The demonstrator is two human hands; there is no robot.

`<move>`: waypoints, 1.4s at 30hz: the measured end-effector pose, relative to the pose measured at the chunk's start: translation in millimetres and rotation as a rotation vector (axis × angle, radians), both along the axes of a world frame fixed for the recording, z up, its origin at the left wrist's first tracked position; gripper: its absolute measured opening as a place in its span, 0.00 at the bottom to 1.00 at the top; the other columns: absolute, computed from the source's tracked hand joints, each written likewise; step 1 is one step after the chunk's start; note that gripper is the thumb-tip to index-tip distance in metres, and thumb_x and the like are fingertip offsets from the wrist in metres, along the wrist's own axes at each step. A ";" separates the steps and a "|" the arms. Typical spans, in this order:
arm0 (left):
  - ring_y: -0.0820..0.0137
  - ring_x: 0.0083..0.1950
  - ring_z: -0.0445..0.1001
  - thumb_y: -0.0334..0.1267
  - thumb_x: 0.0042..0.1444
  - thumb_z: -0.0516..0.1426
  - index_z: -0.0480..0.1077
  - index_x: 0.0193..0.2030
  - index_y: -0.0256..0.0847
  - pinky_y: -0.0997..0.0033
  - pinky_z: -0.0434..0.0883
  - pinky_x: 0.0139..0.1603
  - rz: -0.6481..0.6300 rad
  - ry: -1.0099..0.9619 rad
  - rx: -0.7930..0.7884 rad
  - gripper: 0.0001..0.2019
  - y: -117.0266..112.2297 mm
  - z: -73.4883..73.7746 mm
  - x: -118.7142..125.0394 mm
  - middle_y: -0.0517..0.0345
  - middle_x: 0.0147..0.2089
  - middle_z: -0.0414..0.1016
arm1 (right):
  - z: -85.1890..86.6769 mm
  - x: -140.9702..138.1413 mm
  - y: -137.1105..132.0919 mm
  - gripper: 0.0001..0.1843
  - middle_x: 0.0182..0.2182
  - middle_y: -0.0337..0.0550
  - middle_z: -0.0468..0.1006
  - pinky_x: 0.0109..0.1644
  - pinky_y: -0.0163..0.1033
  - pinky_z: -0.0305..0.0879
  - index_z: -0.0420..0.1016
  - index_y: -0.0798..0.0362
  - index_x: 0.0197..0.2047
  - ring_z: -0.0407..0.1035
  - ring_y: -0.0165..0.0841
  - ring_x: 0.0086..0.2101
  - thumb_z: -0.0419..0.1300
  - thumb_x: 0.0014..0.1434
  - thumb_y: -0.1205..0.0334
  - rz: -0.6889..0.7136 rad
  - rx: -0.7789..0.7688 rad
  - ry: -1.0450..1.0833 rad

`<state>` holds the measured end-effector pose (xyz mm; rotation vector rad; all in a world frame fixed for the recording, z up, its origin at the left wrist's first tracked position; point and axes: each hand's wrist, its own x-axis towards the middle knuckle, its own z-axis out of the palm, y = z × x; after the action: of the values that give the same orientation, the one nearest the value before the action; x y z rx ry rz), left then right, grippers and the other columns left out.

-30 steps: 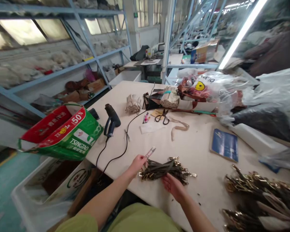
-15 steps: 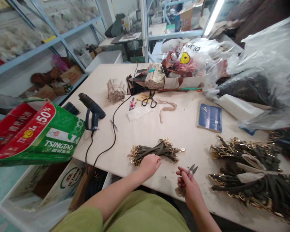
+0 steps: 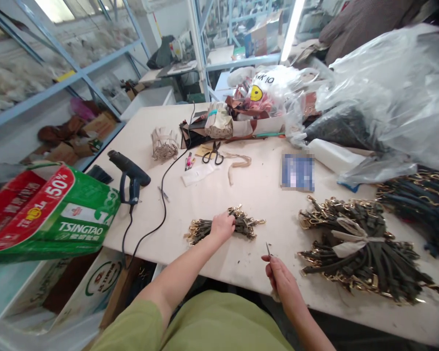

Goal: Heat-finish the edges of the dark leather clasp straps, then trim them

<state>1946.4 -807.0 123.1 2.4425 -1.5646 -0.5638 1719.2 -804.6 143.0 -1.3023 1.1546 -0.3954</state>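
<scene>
The left hand (image 3: 222, 227) is pressing down on a small bundle of dark straps with gold clasps (image 3: 244, 226), fingers curled over its middle, and the bundle is lying under that palm on the table (image 3: 219, 195), its clasped ends sticking out on both sides. The right hand (image 3: 282, 279) is sitting near the table's front edge at about 2 o'clock from the left hand, its fingers closed narrowly around a pair of small snips (image 3: 268, 250), with only the tips showing and pointing to about 11 o'clock. The small bundle is lying at about 10 o'clock from the right hand, not touching it. At about 2 o'clock from the right hand, a much larger bundle of the same straps (image 3: 354, 253) is lying tied with a pale strip, and a further heap of straps (image 3: 417, 209) is lying beyond it. Farther off at about 10 o'clock from the left hand, a black heat gun (image 3: 129, 174) is resting on the table, its cord (image 3: 162, 209) trailing over the edge, while a pair of black-handled scissors (image 3: 212, 153) is lying at about 12 o'clock
</scene>
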 end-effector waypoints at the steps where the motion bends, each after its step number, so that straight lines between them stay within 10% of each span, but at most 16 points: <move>1: 0.65 0.43 0.67 0.37 0.50 0.53 0.69 0.34 0.40 0.67 0.62 0.44 0.009 0.018 -0.016 0.07 -0.6 6.0 2.3 0.53 0.39 0.69 | 1.2 -2.7 -2.8 0.28 0.17 0.33 0.60 0.17 0.32 0.49 0.69 0.55 0.38 0.52 0.25 0.16 0.44 0.52 0.38 0.006 -0.032 0.006; 10: 0.73 0.31 0.69 0.39 0.46 0.53 0.66 0.32 0.36 0.76 0.65 0.33 0.288 0.654 -0.153 0.08 6.8 78.8 3.6 0.59 0.28 0.72 | 41.1 -3.9 -23.2 0.22 0.28 0.40 0.72 0.32 0.35 0.63 0.65 0.54 0.46 0.66 0.31 0.29 0.49 0.55 0.48 0.146 -0.453 0.081; 19: 0.77 0.25 0.64 0.39 0.45 0.52 0.66 0.28 0.37 0.78 0.61 0.27 0.283 0.813 -0.123 0.07 33.7 146.6 -36.8 0.62 0.24 0.71 | 97.1 2.7 -34.5 0.15 0.32 0.44 0.74 0.35 0.37 0.65 0.66 0.51 0.45 0.68 0.32 0.31 0.50 0.57 0.54 0.268 -1.067 0.145; 28: 0.78 0.21 0.57 0.40 0.47 0.49 0.69 0.29 0.36 0.78 0.55 0.21 0.210 0.693 -0.095 0.11 41.5 156.8 -50.7 0.60 0.26 0.72 | 95.2 -5.5 -44.1 0.16 0.35 0.47 0.75 0.39 0.39 0.62 0.67 0.52 0.46 0.67 0.34 0.34 0.50 0.57 0.56 0.341 -1.293 0.233; 36: 0.78 0.21 0.59 0.41 0.48 0.50 0.69 0.30 0.36 0.78 0.56 0.22 0.189 0.709 -0.074 0.11 37.5 154.9 -58.9 0.59 0.26 0.73 | 95.1 -15.2 -54.0 0.15 0.34 0.45 0.75 0.39 0.39 0.61 0.69 0.51 0.45 0.67 0.34 0.33 0.52 0.56 0.57 0.396 -1.261 0.188; 42: 0.80 0.21 0.57 0.41 0.47 0.50 0.66 0.31 0.36 0.79 0.57 0.22 0.250 0.888 -0.058 0.10 33.9 160.4 -65.8 0.60 0.27 0.73 | 79.7 -18.8 -49.9 0.16 0.34 0.44 0.75 0.35 0.35 0.65 0.67 0.52 0.45 0.68 0.31 0.33 0.52 0.55 0.55 0.349 -0.674 -0.008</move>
<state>1880.6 -773.1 283.5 1.8506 -0.8728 -1.2835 1700.4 -854.5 222.8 -2.0469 0.7784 -0.5527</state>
